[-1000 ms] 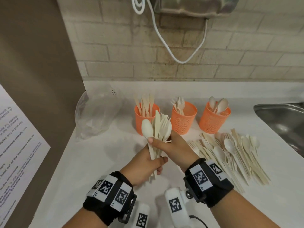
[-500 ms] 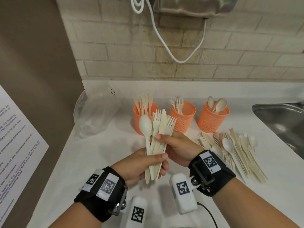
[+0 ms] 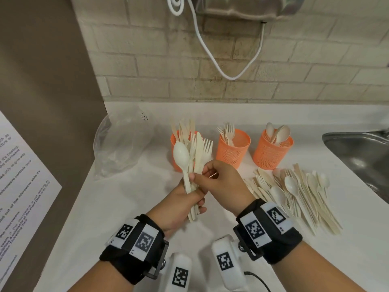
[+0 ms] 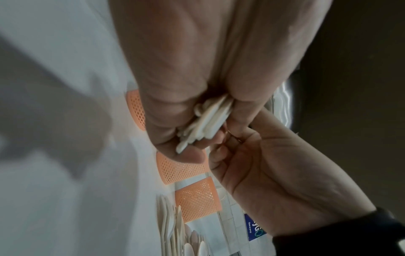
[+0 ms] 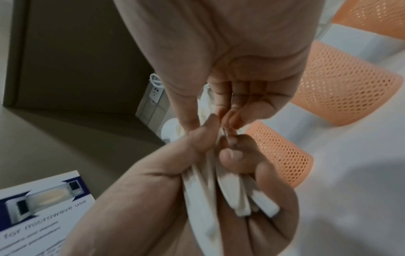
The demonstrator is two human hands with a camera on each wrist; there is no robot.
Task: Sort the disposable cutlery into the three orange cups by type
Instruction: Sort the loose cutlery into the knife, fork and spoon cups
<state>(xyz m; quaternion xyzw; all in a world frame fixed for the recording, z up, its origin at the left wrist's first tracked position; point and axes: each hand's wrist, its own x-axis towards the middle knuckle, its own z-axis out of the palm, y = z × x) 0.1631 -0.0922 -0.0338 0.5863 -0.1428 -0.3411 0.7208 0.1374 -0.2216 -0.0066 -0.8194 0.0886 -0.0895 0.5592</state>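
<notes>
My left hand (image 3: 189, 202) grips a mixed bundle of cutlery (image 3: 194, 157) upright by the handles: a white spoon, forks and a knife. My right hand (image 3: 207, 178) pinches the bundle just above the left hand's grip, at the necks of the pieces. Behind stand three orange mesh cups: the left cup (image 3: 174, 144) holds knives, the middle cup (image 3: 233, 148) forks, the right cup (image 3: 271, 150) spoons. A loose pile of cutlery (image 3: 294, 192) lies on the white counter to the right. In the wrist views, the handle ends (image 4: 208, 119) (image 5: 232, 195) stick out of my left fist.
A crumpled clear plastic bag (image 3: 120, 144) lies at the back left. A steel sink (image 3: 362, 157) is at the right edge. A brown wall with a printed notice (image 3: 19, 182) bounds the left. A white cord (image 3: 210, 49) hangs on the brick wall.
The right hand has shifted its hold on the bundle and now pinches it lower, close above the left hand. The bundle stays upright in the left hand.
</notes>
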